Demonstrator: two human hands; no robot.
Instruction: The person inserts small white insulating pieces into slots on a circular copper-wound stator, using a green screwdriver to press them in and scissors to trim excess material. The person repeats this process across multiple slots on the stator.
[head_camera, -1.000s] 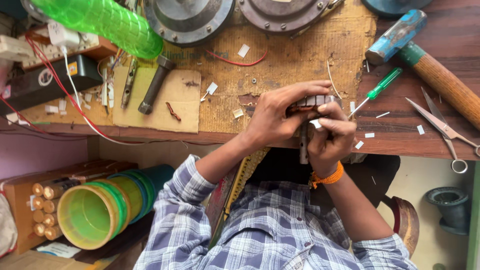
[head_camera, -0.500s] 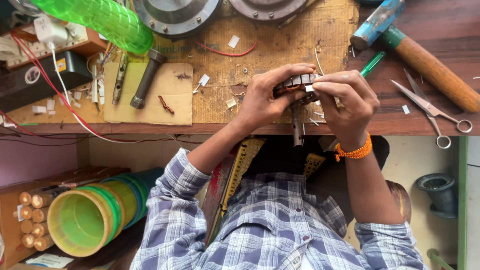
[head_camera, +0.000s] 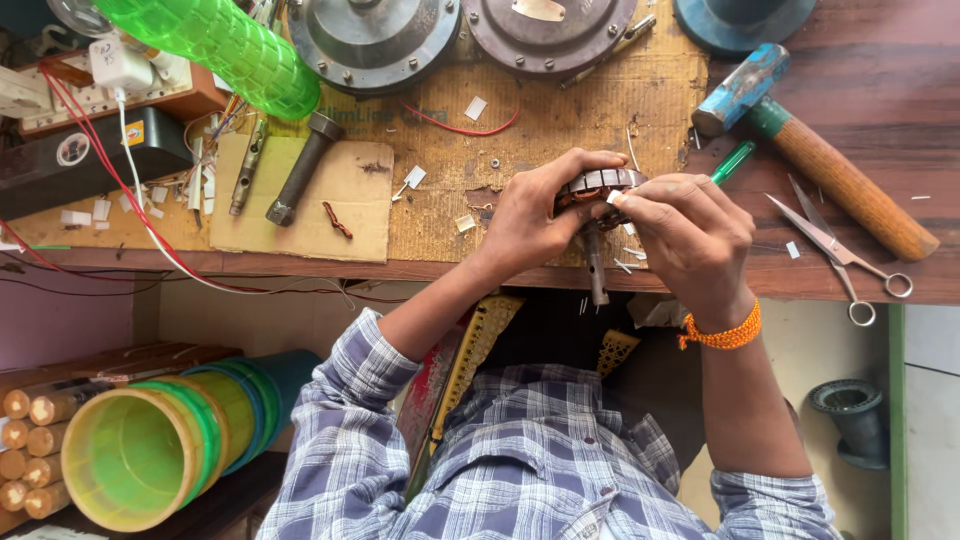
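Note:
My left hand (head_camera: 528, 215) grips a small round motor stator (head_camera: 598, 181) with copper windings, held just above the workbench's front edge. Its steel shaft (head_camera: 596, 268) points down toward me. My right hand (head_camera: 690, 238), with an orange thread band at the wrist, pinches a small white slip against the stator's right rim. Both hands touch the stator. A worn woven mat (head_camera: 560, 110) covers the bench under them.
A hammer (head_camera: 812, 158), scissors (head_camera: 838, 252) and a green-handled screwdriver (head_camera: 736, 160) lie to the right. Two round metal motor covers (head_camera: 375, 38) sit at the back, with a green plastic bottle (head_camera: 225, 45). A socket tool (head_camera: 300, 170) rests on cardboard (head_camera: 350, 205). Stacked green tubs (head_camera: 140, 455) stand below left.
My right hand has come up from under the stator to its right rim. My left hand has kept its grip, and the view has shifted slightly.

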